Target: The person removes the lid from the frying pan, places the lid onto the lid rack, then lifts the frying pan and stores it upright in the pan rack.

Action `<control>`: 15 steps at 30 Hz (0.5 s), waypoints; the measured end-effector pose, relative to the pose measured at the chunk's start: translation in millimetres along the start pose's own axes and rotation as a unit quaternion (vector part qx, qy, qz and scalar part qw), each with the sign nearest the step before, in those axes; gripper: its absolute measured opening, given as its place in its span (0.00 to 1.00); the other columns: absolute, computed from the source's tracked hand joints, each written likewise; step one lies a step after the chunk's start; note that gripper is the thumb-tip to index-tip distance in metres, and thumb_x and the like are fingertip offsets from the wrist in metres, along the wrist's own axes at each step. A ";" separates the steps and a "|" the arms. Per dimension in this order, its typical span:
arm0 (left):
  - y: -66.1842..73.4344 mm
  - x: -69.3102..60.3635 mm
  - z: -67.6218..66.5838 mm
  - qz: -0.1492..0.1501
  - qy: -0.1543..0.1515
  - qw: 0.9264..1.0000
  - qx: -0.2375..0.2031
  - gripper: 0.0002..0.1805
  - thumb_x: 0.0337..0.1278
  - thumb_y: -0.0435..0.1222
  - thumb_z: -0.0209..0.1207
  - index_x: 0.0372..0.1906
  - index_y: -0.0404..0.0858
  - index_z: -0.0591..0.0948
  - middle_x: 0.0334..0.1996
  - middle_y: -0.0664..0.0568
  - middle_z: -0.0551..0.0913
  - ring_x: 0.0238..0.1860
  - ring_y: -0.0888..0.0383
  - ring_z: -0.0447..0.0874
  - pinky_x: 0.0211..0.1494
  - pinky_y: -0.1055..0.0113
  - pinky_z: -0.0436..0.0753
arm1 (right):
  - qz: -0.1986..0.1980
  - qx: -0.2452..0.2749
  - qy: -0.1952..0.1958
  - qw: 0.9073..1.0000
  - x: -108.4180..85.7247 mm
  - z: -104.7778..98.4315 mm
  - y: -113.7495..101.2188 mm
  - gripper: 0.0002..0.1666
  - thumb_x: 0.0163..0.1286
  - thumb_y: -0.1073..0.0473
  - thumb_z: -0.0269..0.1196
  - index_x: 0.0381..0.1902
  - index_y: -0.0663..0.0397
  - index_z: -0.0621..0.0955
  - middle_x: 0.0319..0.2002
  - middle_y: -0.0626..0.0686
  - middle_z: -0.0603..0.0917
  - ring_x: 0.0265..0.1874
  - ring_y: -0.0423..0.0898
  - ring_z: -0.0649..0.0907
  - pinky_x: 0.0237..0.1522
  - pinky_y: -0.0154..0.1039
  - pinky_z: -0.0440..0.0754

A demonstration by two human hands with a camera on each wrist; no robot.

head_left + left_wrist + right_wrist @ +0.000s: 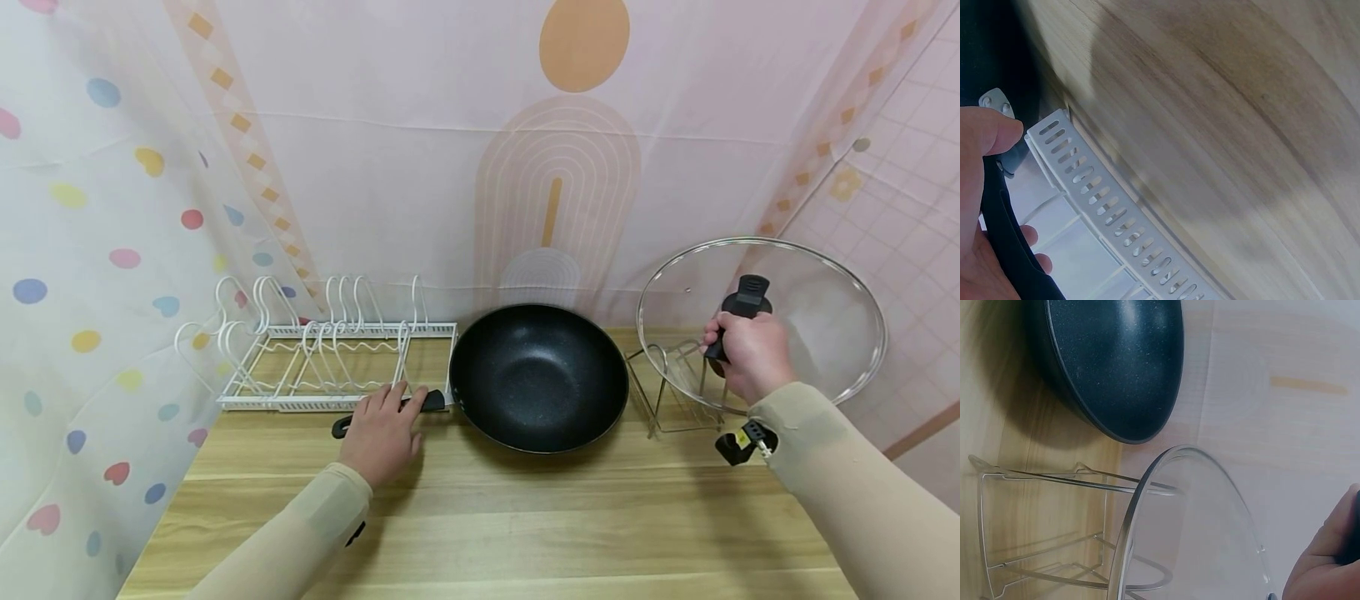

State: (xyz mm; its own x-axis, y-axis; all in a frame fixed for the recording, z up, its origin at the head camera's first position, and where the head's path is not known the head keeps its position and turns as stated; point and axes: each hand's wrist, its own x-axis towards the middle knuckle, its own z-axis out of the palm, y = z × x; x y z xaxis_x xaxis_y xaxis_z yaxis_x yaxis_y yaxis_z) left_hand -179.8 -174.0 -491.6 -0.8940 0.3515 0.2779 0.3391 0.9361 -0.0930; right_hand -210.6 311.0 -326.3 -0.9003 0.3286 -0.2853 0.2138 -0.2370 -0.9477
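A black wok (536, 379) with a speckled inside stands on the wooden table. My left hand (384, 429) holds its black handle (1007, 240); in the left wrist view the thumb (1004, 134) lies near the handle's metal joint and fingertips show on the other side. Off to the right, my right hand (753, 354) grips the black handle (752, 290) of a round glass lid (817, 300). The lid is tilted, over a wire stand (1054, 481). Whether its rim touches the stand I cannot tell. In the right wrist view the hand shows only partly.
A white dish rack (315, 407) with upright wire loops stands left of the wok, close beside the handle. Behind the table (570, 525) hangs a pale printed curtain (390, 200); another with coloured dots (82, 317) hangs on the left.
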 end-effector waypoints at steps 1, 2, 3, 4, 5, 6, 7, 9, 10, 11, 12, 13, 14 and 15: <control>0.1 0.2 -0.2 0.000 -0.002 1.000 0.000 0.38 0.57 0.48 0.73 0.73 0.46 0.75 0.68 0.37 0.79 0.69 0.36 0.77 0.67 0.39 0.77 | 0.000 -0.001 0.002 1.000 0.0 -0.2 -0.2 0.10 0.77 0.70 0.49 0.49 0.54 0.63 0.21 0.45 0.79 0.19 0.37 0.78 0.26 0.34 0.84; 0.3 0.2 -0.4 -0.001 -0.004 1.000 -0.001 0.38 0.57 0.48 0.73 0.73 0.46 0.75 0.68 0.37 0.79 0.69 0.36 0.77 0.68 0.39 0.77 | -0.001 -0.003 0.005 1.000 0.0 -0.4 -0.6 0.10 0.76 0.70 0.49 0.50 0.55 0.63 0.21 0.45 0.79 0.19 0.37 0.78 0.26 0.34 0.84; 0.4 0.4 -0.3 -0.002 -0.005 1.000 -0.002 0.38 0.57 0.48 0.73 0.73 0.46 0.75 0.68 0.37 0.79 0.69 0.36 0.77 0.68 0.39 0.77 | -0.002 -0.004 0.007 1.000 -0.3 -0.5 -0.9 0.10 0.76 0.70 0.49 0.49 0.55 0.63 0.21 0.45 0.79 0.19 0.37 0.78 0.26 0.34 0.84; 0.4 0.5 -0.1 -0.002 -0.006 1.000 -0.002 0.38 0.57 0.48 0.73 0.74 0.46 0.75 0.68 0.37 0.79 0.69 0.36 0.77 0.68 0.39 0.77 | -0.003 -0.006 0.011 1.000 -0.4 -0.8 -1.2 0.11 0.76 0.70 0.49 0.50 0.54 0.63 0.22 0.45 0.79 0.19 0.37 0.78 0.26 0.33 0.85; 0.4 0.4 0.5 -0.002 -0.007 1.000 -0.004 0.39 0.57 0.48 0.73 0.74 0.46 0.75 0.68 0.37 0.78 0.69 0.35 0.77 0.68 0.39 0.77 | -0.003 -0.007 0.013 1.000 -0.1 -1.0 -1.5 0.12 0.75 0.71 0.49 0.50 0.54 0.63 0.22 0.45 0.79 0.19 0.37 0.78 0.26 0.33 0.85; 0.4 0.4 0.6 -0.003 -0.007 1.000 -0.004 0.39 0.57 0.48 0.73 0.74 0.46 0.75 0.68 0.37 0.78 0.69 0.35 0.77 0.68 0.39 0.77 | -0.004 -0.006 0.014 1.000 0.0 -1.2 -1.8 0.13 0.74 0.71 0.50 0.50 0.54 0.63 0.21 0.45 0.79 0.19 0.37 0.78 0.27 0.33 0.85; 0.4 0.5 0.8 -0.003 -0.007 1.000 -0.004 0.39 0.57 0.48 0.73 0.74 0.46 0.75 0.68 0.37 0.79 0.69 0.35 0.77 0.68 0.39 0.77 | -0.005 -0.004 0.015 1.000 0.2 -1.3 -2.2 0.14 0.73 0.72 0.50 0.51 0.54 0.63 0.21 0.45 0.80 0.19 0.37 0.78 0.26 0.33 0.84; 0.3 0.7 1.0 -0.003 -0.006 1.000 -0.005 0.39 0.57 0.48 0.73 0.74 0.46 0.75 0.68 0.37 0.79 0.69 0.35 0.77 0.68 0.39 0.77 | -0.007 -0.001 0.015 1.000 0.4 -1.7 -2.7 0.15 0.72 0.73 0.50 0.51 0.54 0.63 0.21 0.45 0.80 0.19 0.37 0.78 0.27 0.33 0.85; 0.3 0.7 0.9 -0.003 -0.006 1.000 -0.004 0.39 0.57 0.48 0.73 0.74 0.46 0.75 0.68 0.37 0.79 0.69 0.35 0.77 0.68 0.39 0.77 | -0.009 0.000 0.015 1.000 0.7 -1.8 -2.8 0.15 0.72 0.73 0.50 0.51 0.53 0.62 0.21 0.45 0.80 0.19 0.37 0.78 0.27 0.33 0.85; 0.4 0.7 0.8 -0.003 -0.006 1.000 -0.004 0.39 0.57 0.48 0.73 0.74 0.46 0.75 0.68 0.37 0.79 0.69 0.35 0.77 0.69 0.39 0.77 | -0.010 0.000 0.015 1.000 0.9 -1.8 -2.9 0.15 0.71 0.73 0.50 0.51 0.54 0.63 0.21 0.45 0.80 0.19 0.37 0.79 0.27 0.33 0.85; 0.4 0.7 0.7 -0.003 -0.006 1.000 -0.003 0.39 0.57 0.48 0.73 0.74 0.46 0.75 0.68 0.37 0.79 0.69 0.35 0.77 0.68 0.39 0.77 | -0.012 0.000 0.015 1.000 0.9 -1.7 -3.1 0.15 0.71 0.74 0.50 0.50 0.54 0.63 0.21 0.45 0.80 0.19 0.37 0.79 0.26 0.34 0.85; 0.4 0.7 0.6 -0.004 -0.006 1.000 -0.002 0.39 0.57 0.48 0.73 0.74 0.46 0.75 0.68 0.37 0.79 0.69 0.35 0.77 0.69 0.39 0.77 | -0.015 -0.002 0.016 1.000 1.2 -1.7 -3.1 0.15 0.71 0.73 0.50 0.50 0.53 0.63 0.21 0.45 0.80 0.19 0.37 0.79 0.26 0.34 0.85; 0.5 0.6 0.3 -0.004 -0.007 1.000 -0.002 0.39 0.57 0.48 0.73 0.74 0.46 0.75 0.68 0.37 0.79 0.69 0.35 0.77 0.69 0.39 0.77 | -0.016 -0.004 0.018 1.000 1.3 -1.6 -3.1 0.15 0.72 0.73 0.50 0.50 0.52 0.62 0.21 0.45 0.80 0.19 0.37 0.79 0.26 0.34 0.85; 0.6 0.4 0.2 -0.004 -0.007 1.000 -0.002 0.39 0.57 0.48 0.73 0.74 0.46 0.75 0.68 0.37 0.79 0.69 0.35 0.77 0.69 0.39 0.77 | -0.018 -0.008 0.020 1.000 1.6 -1.6 -3.0 0.15 0.72 0.73 0.50 0.50 0.52 0.61 0.21 0.45 0.80 0.18 0.37 0.79 0.26 0.34 0.85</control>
State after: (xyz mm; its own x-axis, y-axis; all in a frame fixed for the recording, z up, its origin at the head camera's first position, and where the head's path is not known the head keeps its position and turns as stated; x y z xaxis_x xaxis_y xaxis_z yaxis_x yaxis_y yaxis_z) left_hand -180.0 -173.3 -491.7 -0.9009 0.3439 0.2647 0.3330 0.9389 -0.0865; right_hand -212.1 313.7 -324.2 -0.8914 0.3741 -0.2557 0.1876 -0.2091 -0.9597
